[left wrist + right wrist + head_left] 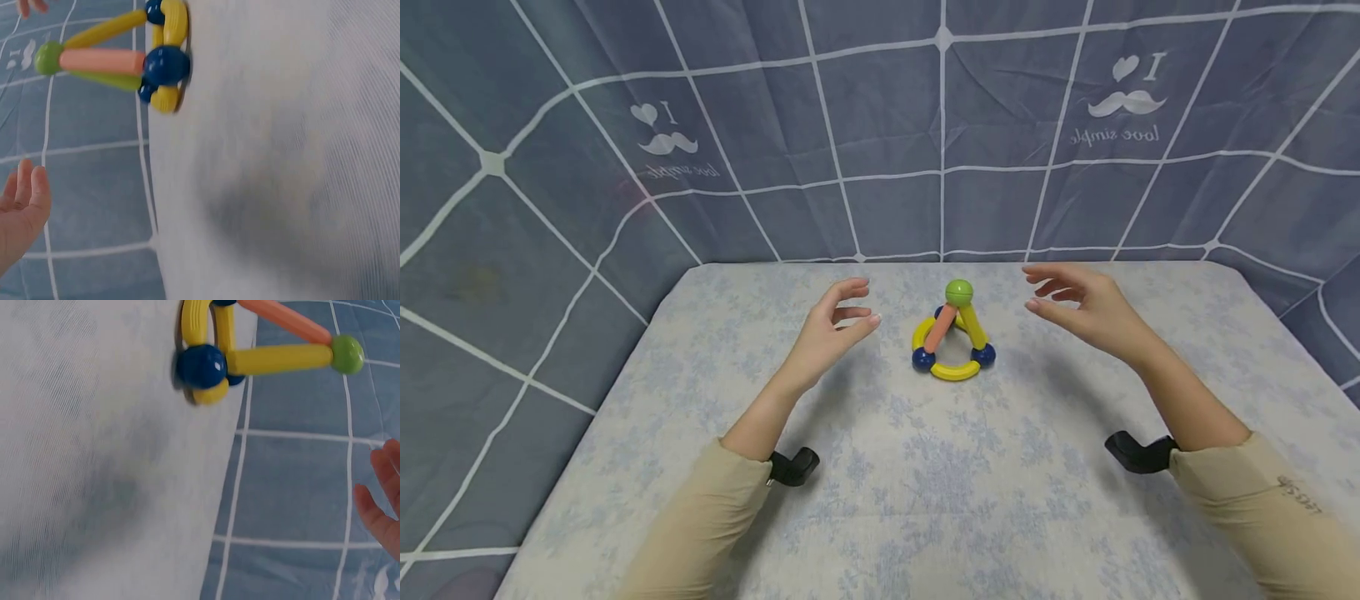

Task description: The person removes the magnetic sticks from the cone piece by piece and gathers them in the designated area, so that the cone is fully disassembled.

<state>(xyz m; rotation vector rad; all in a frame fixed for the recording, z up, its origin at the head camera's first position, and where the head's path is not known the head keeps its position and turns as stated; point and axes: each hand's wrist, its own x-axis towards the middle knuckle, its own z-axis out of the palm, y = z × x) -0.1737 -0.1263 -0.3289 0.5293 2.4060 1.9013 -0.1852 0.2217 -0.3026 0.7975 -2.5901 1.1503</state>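
Note:
A small pyramid of magnetic building sticks and balls stands on the table. A green ball [958, 292] tops it, with an orange stick [940, 328] and a yellow stick [973, 326] sloping down from it. Curved yellow pieces [956, 371] and blue balls [923, 359] form its round base; a third, light green stick [112, 80] shows in the left wrist view. My left hand [831, 332] hovers to the left of the pyramid, fingers relaxed and apart from it. On the other side my right hand [1092, 310] hovers likewise, holding nothing.
The table wears a pale cloth [925, 500] with a blue floral print. Behind it and at the sides hangs a blue-grey curtain [895, 117] with white grid lines. Black straps with small mounts [795, 467] sit on both wrists, beside beige sleeves [700, 517].

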